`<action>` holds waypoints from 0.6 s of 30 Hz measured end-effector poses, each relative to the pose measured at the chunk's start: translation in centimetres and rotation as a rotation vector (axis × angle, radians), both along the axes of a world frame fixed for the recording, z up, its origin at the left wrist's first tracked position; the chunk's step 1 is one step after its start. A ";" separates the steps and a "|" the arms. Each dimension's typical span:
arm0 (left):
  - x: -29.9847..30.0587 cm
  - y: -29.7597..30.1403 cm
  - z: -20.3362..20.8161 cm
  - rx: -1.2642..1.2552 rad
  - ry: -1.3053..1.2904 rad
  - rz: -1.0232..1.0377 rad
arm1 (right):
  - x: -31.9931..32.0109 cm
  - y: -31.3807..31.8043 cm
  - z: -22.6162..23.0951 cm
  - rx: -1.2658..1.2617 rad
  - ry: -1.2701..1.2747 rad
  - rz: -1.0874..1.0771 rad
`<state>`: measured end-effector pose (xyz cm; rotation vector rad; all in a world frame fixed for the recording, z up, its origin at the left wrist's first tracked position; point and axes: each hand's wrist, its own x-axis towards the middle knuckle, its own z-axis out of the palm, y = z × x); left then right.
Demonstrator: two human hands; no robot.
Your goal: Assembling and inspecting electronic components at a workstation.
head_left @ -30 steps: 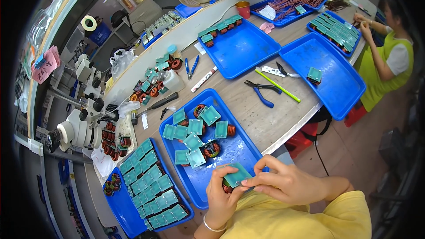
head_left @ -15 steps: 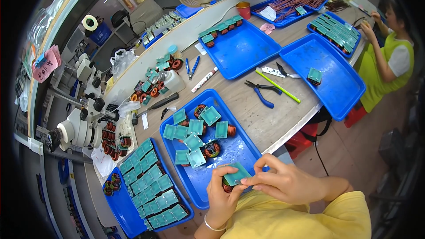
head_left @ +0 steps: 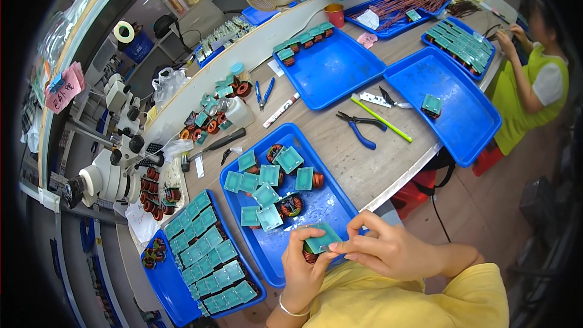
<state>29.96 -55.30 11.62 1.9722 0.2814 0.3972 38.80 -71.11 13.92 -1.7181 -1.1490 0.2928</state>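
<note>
At the near edge of the central blue tray (head_left: 335, 206), the left grip (head_left: 302, 265) is closed on a green board (head_left: 323, 238) with a copper-wound coil (head_left: 310, 255) under it, its fingers and thumb on opposite sides. The right grip (head_left: 392, 249) has its fingertips drawn together at the board's near right corner, touching it; whether they also pinch something small there cannot be told. The likeliest trouble is a slip: a sideways push from the right, with the left grip loosened, could turn the piece and drop it onto the tray's rim or over the desk's edge. Pressure on that one corner alone might also tilt the board against its coil and strain whatever joins them. Farther inside the tray, loose board-and-coil pieces (head_left: 265, 194) lie at mixed angles, so a dropped one could knock into them. Left of the tray, rows of boards (head_left: 229, 272) stand close together; beyond its right side, blue-and-black pliers (head_left: 362, 132) lie on the desk (head_left: 364, 164), well apart from both hands.
</note>
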 end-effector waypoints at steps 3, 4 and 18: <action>0.1 0.0 -0.2 -0.007 -0.041 -0.009 | 0.6 -0.1 0.2 0.001 0.017 0.045; 0.2 0.1 -0.3 0.006 -0.061 -0.016 | 0.8 -0.1 0.3 -0.024 0.030 0.088; -0.1 0.2 -1.3 -0.222 0.019 0.015 | 0.7 0.2 0.0 0.029 0.102 -0.028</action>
